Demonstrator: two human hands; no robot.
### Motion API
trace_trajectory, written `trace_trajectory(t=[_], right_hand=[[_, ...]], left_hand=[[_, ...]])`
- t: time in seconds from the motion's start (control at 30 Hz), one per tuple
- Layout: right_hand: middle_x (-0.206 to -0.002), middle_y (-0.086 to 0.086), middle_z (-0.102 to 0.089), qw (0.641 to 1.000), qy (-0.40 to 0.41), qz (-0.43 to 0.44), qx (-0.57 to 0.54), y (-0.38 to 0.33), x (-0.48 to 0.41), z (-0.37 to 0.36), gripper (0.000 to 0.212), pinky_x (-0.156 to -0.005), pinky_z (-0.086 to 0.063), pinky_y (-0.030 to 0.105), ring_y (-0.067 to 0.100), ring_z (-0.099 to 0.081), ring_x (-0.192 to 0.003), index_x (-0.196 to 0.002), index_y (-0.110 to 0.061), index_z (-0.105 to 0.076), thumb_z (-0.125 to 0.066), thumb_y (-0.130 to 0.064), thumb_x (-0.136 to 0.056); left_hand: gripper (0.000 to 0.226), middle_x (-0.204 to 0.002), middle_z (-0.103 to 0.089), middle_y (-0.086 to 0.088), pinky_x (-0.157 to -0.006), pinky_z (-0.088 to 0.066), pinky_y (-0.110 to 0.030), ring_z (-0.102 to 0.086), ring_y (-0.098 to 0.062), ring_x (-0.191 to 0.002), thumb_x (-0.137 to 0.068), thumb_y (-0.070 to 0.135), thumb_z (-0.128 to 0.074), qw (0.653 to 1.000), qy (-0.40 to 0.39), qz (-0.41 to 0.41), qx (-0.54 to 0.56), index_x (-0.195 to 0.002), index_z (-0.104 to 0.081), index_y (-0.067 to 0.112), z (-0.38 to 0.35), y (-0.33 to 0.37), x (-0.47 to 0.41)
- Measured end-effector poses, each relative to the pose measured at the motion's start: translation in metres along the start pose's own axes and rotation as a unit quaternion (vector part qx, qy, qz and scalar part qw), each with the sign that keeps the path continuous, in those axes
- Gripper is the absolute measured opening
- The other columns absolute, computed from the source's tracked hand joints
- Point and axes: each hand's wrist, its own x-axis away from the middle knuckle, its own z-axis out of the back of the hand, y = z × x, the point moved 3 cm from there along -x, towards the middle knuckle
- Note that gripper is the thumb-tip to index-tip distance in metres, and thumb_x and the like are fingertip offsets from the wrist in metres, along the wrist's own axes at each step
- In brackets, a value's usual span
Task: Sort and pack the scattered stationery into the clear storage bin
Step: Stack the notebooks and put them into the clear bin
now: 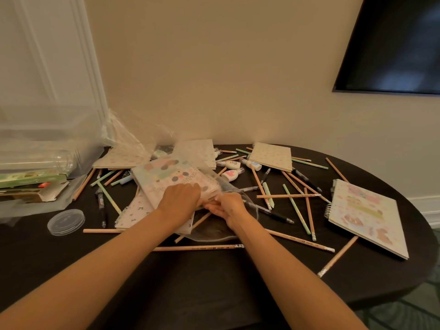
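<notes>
With my left grip [181, 198] flat on the stiff, light spiral notebook [166, 177], my right grip [225, 207] pinches its clear, likely slippery wrapper [247, 201] at the edge.

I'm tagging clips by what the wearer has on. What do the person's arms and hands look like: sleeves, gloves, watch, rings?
The left forearm and right forearm are bare to the picture's bottom edge; no sleeve or cuff shows. The left hand and right hand are ungloved. No watch, bracelet or ring is visible, though parts of both hands are hidden.
</notes>
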Motion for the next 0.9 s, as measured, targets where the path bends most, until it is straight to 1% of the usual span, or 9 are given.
trace_trajectory(t=[0.1,0.2,0.33,0.43,0.57,0.63,0.7,0.83,0.9], right_hand=[[-0.083,0.018,-0.065,1.000,0.003,-0.009,0.025,0.000,0.004,0.003,0.031,-0.042,-0.050,0.016,0.013,-0.061,-0.045,-0.125,0.008,-0.048,-0.036,-0.004,-0.099],[-0.083,0.016,-0.064,0.999,-0.012,0.002,0.030,-0.009,0.017,0.014,0.030,-0.046,-0.052,0.017,0.016,-0.060,-0.059,-0.124,0.010,-0.048,-0.040,-0.001,-0.097],[-0.076,0.015,-0.062,0.998,-0.040,0.046,0.034,-0.037,0.045,0.048,0.030,-0.052,-0.055,0.017,0.016,-0.063,-0.065,-0.122,0.010,-0.051,-0.048,0.000,-0.094],[-0.085,0.016,-0.067,0.994,-0.049,0.095,0.028,-0.060,0.066,0.085,0.026,-0.063,-0.057,0.019,0.018,-0.068,-0.074,-0.118,0.004,-0.055,-0.051,-0.005,-0.093],[-0.088,0.012,-0.068,0.977,0.146,0.143,0.067,-0.077,0.071,0.169,0.019,-0.075,-0.055,0.026,0.018,-0.068,-0.082,-0.109,-0.005,-0.061,-0.052,-0.010,-0.093],[-0.101,0.011,-0.065,0.930,0.290,0.163,0.155,-0.074,0.069,0.223,0.018,-0.083,-0.049,0.032,0.022,-0.062,-0.097,-0.107,-0.007,-0.061,-0.049,-0.010,-0.093],[-0.123,0.011,-0.055,0.889,0.369,0.133,0.235,-0.064,0.071,0.268,0.032,-0.096,-0.042,0.037,0.027,-0.050,-0.116,-0.125,-0.007,-0.052,-0.048,-0.011,-0.093],[-0.143,0.020,-0.034,0.868,0.420,0.040,0.263,-0.041,0.071,0.332,0.057,-0.103,-0.035,0.043,0.036,-0.036,-0.129,-0.142,-0.004,-0.026,-0.050,-0.017,-0.093],[-0.140,0.021,-0.038,0.879,0.404,0.030,0.252,-0.036,0.066,0.343,0.058,-0.102,-0.037,0.044,0.036,-0.040,-0.127,-0.141,-0.002,-0.024,-0.051,-0.020,-0.093]], left_hand=[[0.021,-0.113,-0.060,-0.006,-0.070,-0.038,-0.030,-0.059,-0.024,-0.104,-0.098,0.021,-0.044,0.999,-0.019,0.033,0.008,-0.116,-0.051,0.013,0.003,0.002,0.001],[0.024,-0.118,-0.057,-0.007,-0.078,-0.042,-0.030,-0.056,-0.024,-0.108,-0.097,0.025,-0.047,0.997,-0.053,0.048,0.034,-0.117,-0.052,0.012,0.011,0.006,0.001],[0.048,-0.124,-0.053,-0.010,-0.084,-0.042,-0.030,-0.051,-0.026,-0.114,-0.088,0.036,-0.059,0.977,-0.137,0.078,0.140,-0.126,-0.045,0.011,0.034,0.019,-0.007],[0.066,-0.136,-0.045,-0.014,-0.100,-0.040,-0.039,-0.039,-0.032,-0.127,-0.087,0.034,-0.061,0.959,-0.096,0.089,0.251,-0.139,-0.030,0.011,0.058,0.054,-0.024],[0.048,-0.136,-0.046,-0.014,-0.099,-0.040,-0.038,-0.043,-0.029,-0.124,-0.091,0.015,-0.052,0.933,-0.017,0.038,0.358,-0.136,-0.038,0.009,0.094,0.129,-0.042],[0.040,-0.131,-0.050,-0.012,-0.094,-0.042,-0.035,-0.049,-0.027,-0.118,-0.093,0.015,-0.049,0.905,-0.055,0.006,0.422,-0.132,-0.043,0.009,0.099,0.171,-0.047],[0.036,-0.129,-0.051,-0.011,-0.091,-0.046,-0.033,-0.051,-0.026,-0.117,-0.094,0.017,-0.048,0.866,-0.118,0.014,0.485,-0.129,-0.047,0.009,0.092,0.206,-0.055],[0.037,-0.134,-0.050,-0.013,-0.073,-0.053,-0.032,-0.054,-0.025,-0.116,-0.095,0.012,-0.046,0.720,-0.260,0.144,0.627,-0.131,-0.047,0.008,0.064,0.253,-0.068],[0.046,-0.133,-0.049,-0.013,-0.064,-0.053,-0.028,-0.055,-0.023,-0.113,-0.096,0.014,-0.045,0.685,-0.280,0.167,0.651,-0.140,-0.036,0.010,0.055,0.265,-0.069]])
